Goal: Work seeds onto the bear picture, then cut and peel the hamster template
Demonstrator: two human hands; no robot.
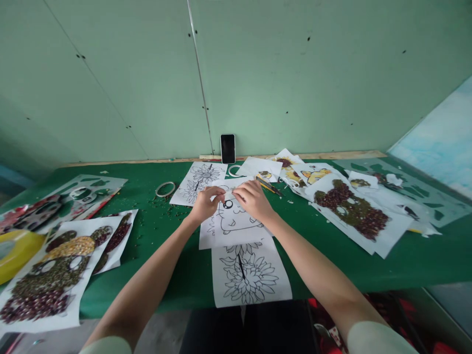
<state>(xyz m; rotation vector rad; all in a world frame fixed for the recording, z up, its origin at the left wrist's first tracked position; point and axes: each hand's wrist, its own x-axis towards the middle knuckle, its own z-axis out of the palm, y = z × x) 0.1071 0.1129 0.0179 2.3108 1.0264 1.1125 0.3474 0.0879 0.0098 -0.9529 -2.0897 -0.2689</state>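
My left hand [206, 202] and my right hand [254, 200] are close together over a white sheet with a line drawing of a round cartoon animal [241, 223]. The fingertips of both hands are pinched near each other. A small pale bit seems to lie between them, too small to make out. Under the drawing lies a sheet with flower outlines [254, 282], reaching the table's front edge. Another flower line drawing [195, 184] lies beyond my left hand. A dark pencil-like tool [268, 186] rests just beyond my right hand.
A tape roll [165, 189] lies left among scattered seeds. A phone [227, 148] leans against the wall. Seed-covered pictures lie on the left [55, 275] and right [350, 211]. A yellow tape roll [18, 253] sits at the left edge of the green table [162, 275].
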